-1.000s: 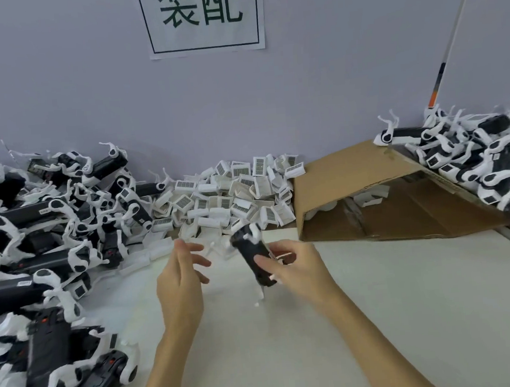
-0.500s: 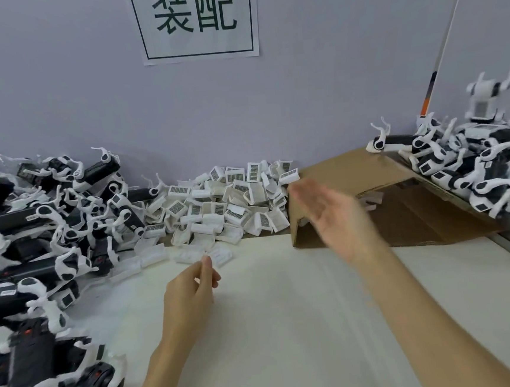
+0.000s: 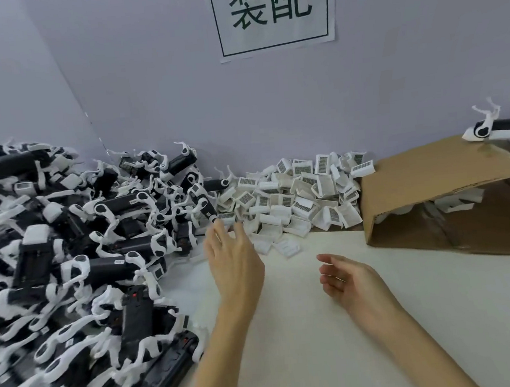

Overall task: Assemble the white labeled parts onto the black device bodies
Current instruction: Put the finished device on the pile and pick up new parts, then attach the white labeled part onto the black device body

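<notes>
A big heap of black device bodies with white arms (image 3: pixel 78 270) covers the table's left side. White labeled parts with barcodes (image 3: pixel 294 199) are piled against the wall at the middle. My left hand (image 3: pixel 235 263) hovers with straight fingers just in front of where the two piles meet, holding nothing. My right hand (image 3: pixel 347 277) hangs over the bare table with loosely curled fingers, empty. An assembled device (image 3: pixel 495 130) lies on top of the cardboard at the far right.
A tilted cardboard box flap (image 3: pixel 431 174) stands at the right with white parts under it. A white sign with green characters (image 3: pixel 271 9) hangs on the grey wall. The pale tabletop (image 3: pixel 354 354) stretches in front of my hands.
My right hand let go of the black device it held towards the right pile and came back to the middle, empty. My left hand moved forward towards the piles. The view swung left.
</notes>
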Available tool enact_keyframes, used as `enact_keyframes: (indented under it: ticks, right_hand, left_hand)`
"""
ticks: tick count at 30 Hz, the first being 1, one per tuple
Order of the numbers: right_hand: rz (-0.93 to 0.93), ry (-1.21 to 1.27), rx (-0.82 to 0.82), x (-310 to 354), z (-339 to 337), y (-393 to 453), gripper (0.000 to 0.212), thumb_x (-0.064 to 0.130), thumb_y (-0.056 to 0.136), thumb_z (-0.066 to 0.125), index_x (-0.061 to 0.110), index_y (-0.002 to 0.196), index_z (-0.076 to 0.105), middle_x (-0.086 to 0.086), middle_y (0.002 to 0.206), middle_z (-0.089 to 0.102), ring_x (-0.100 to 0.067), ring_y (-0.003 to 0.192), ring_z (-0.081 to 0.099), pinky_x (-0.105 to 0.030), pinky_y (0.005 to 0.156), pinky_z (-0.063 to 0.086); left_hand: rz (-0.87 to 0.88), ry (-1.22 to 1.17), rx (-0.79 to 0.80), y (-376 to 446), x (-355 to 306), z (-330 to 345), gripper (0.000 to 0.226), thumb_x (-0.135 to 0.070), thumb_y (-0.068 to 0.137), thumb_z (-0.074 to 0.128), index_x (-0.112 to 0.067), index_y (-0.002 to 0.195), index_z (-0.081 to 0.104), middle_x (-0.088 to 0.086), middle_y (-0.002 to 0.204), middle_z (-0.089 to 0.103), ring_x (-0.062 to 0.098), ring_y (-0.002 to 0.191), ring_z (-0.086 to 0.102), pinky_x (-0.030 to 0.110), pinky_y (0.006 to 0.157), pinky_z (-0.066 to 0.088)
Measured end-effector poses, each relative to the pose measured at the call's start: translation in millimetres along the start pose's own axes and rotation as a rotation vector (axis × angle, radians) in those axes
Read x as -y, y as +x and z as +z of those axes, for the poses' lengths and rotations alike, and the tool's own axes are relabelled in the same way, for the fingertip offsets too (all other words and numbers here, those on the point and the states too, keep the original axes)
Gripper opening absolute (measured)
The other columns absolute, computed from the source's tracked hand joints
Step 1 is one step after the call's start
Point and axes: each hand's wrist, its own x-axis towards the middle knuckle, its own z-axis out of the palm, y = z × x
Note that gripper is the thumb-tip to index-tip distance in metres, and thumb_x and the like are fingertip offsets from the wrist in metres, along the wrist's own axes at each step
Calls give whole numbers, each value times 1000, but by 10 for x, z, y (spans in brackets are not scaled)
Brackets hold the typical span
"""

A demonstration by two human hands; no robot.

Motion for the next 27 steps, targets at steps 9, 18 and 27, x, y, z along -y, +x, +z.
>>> enact_keyframes:
  ticks: [9, 18, 27]
  right_hand:
    - [25, -65, -9, -5, 60, 4, 28, 7, 106, 50, 0, 105, 76, -8, 75, 70, -18, 65, 66, -29, 67, 53]
    - [55, -49, -22, 25, 59, 8, 26, 9, 104, 53, 2, 103, 79, -8, 78, 71, -17, 64, 66, -28, 65, 52]
    - [-8, 263, -5, 297, -45, -105, 54, 52, 96, 67, 8, 126, 65, -22, 114, 76, -35, 106, 76, -42, 85, 59]
  left_hand:
    - [-69, 586, 462, 863, 801, 205, 71, -39, 112, 50, -3, 165, 19, 21, 155, 51, 32, 138, 56, 36, 109, 45]
    - [50, 259, 191, 748, 193, -138, 23, -29, 103, 61, -12, 110, 48, 0, 92, 61, 23, 90, 66, 35, 91, 47]
    - [202, -899, 311, -28, -540, -496, 32, -21, 92, 75, -28, 104, 47, -8, 90, 60, 9, 67, 55, 16, 62, 42]
